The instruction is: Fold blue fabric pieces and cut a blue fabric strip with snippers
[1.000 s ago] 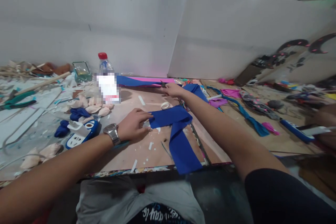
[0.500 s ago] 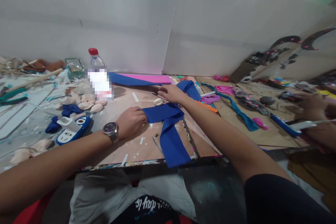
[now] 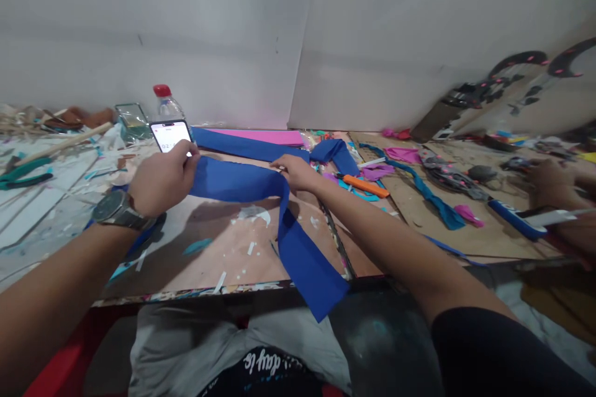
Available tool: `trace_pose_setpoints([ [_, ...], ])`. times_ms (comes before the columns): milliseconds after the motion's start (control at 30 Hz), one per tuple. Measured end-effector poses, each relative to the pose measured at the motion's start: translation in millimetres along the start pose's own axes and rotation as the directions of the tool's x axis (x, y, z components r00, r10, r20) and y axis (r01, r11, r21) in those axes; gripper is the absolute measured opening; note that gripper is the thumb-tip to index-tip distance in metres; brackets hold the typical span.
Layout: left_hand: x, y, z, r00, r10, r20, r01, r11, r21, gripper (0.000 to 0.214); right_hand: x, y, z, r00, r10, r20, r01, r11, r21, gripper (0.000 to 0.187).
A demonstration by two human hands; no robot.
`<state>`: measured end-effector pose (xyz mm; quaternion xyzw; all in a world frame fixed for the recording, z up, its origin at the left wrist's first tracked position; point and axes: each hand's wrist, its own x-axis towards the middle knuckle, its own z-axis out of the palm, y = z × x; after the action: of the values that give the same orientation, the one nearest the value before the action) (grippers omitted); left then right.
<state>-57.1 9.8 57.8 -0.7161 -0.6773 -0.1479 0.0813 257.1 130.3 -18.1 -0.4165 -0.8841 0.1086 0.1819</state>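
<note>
A long strip of blue crepe-like material (image 3: 237, 181) is stretched between my two hands, raised a little from the tabletop. My left hand (image 3: 162, 177), with a watch on its wrist, pinches the left end in front of a lit phone (image 3: 170, 134). At the strip's far edge, my right hand (image 3: 295, 172) has its fingers closed on it, thumb partly hidden. From there the blue strip folds down and hangs over the table's front edge. Behind lie another blue strip (image 3: 251, 147) and a pink strip (image 3: 274, 136).
An orange cutter (image 3: 365, 186) lies right of my right hand. A red-capped bottle (image 3: 170, 102) stands behind the phone. Green-handled pliers (image 3: 25, 172) are at the left. Another person's hand (image 3: 552, 183) is near a blue-and-white tool (image 3: 516, 220) at the right.
My left hand has moved left and up, drawing the blue strip out longer and off the table. My right hand has shifted slightly left. The white tape ring beside it no longer shows.
</note>
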Motion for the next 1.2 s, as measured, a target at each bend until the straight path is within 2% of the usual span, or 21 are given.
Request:
trace_pose_setpoints([
  [100, 1, -5, -13.5, 0.991, -0.097, 0.087, 0.078, 0.976, 0.201, 0.049, 12, -5, 2, 0.993, 0.049, -0.11, -0.051, 0.999, -0.008, 0.055],
  [233, 4, -14, -26.9, 0.978, -0.161, 0.136, 0.125, 0.963, 0.237, 0.055, 16, -29, 6, 0.982, -0.008, -0.187, 0.017, 0.999, 0.046, 0.06],
  [333, 5, -23, -34.8, 0.975, -0.176, 0.134, 0.135, 0.954, 0.268, 0.059, 15, -53, 13, 0.976, -0.057, -0.21, 0.079, 0.992, 0.096, 0.047],
  [400, 5, -29, -39.1, 0.974, -0.191, 0.121, 0.151, 0.948, 0.281, 0.061, 14, -68, 17, 0.984, -0.004, -0.179, 0.035, 0.985, 0.169, 0.03],
  [433, 5, -31, -40.9, 0.973, -0.198, 0.118, 0.158, 0.946, 0.283, 0.062, 12, -76, 18, 0.988, 0.032, -0.151, 0.0, 0.977, 0.213, 0.029],
  [533, 5, -39, -45.3, 0.967, -0.235, 0.101, 0.196, 0.935, 0.295, 0.061, 4, -95, 21, 0.994, 0.09, -0.061, -0.071, 0.961, 0.267, 0.057],
  [600, 5, -47, -47.9, 0.964, -0.242, 0.106, 0.199, 0.929, 0.312, 0.054, -2, -102, 22, 0.998, 0.053, 0.03, -0.059, 0.968, 0.244, 0.06],
  [700, 6, -59, -51.7, 0.955, -0.264, 0.134, 0.201, 0.91, 0.361, 0.049, -6, -100, 21, 0.99, 0.038, 0.137, -0.069, 0.972, 0.226, 0.053],
  [800, 7, -69, -55.0, 0.942, -0.292, 0.164, 0.207, 0.893, 0.399, 0.049, 0, -87, 21, 0.989, 0.067, 0.131, -0.092, 0.976, 0.195, 0.053],
  [900, 9, -75, -57.0, 0.942, -0.304, 0.14, 0.222, 0.88, 0.421, 0.046, 11, -71, 20, 0.986, 0.115, 0.117, -0.131, 0.981, 0.14, 0.048],
  [967, 11, -78, -58.0, 0.944, -0.303, 0.133, 0.219, 0.872, 0.437, 0.045, 16, -64, 19, 0.981, 0.148, 0.128, -0.164, 0.978, 0.127, 0.05],
  [1033, 12, -83, -58.6, 0.941, -0.281, 0.187, 0.177, 0.883, 0.436, 0.043, 19, -58, 16, 0.973, 0.169, 0.155, -0.189, 0.974, 0.122, 0.048],
  [1067, 12, -87, -58.6, 0.937, -0.312, 0.155, 0.214, 0.867, 0.45, 0.042, 20, -57, 13, 0.97, 0.169, 0.176, -0.192, 0.973, 0.125, 0.045],
  [1100, 13, -92, -58.2, 0.935, -0.31, 0.171, 0.208, 0.872, 0.443, 0.041, 19, -55, 11, 0.967, 0.162, 0.198, -0.19, 0.973, 0.131, 0.043],
  [1133, 13, -97, -57.4, 0.94, -0.251, 0.23, 0.144, 0.904, 0.402, 0.04, 18, -54, 8, 0.964, 0.151, 0.221, -0.184, 0.973, 0.139, 0.041],
  [1200, 14, -110, -54.1, 0.954, -0.231, 0.191, 0.167, 0.939, 0.301, 0.036, 16, -51, 2, 0.957, 0.121, 0.265, -0.166, 0.974, 0.154, 0.032],
])
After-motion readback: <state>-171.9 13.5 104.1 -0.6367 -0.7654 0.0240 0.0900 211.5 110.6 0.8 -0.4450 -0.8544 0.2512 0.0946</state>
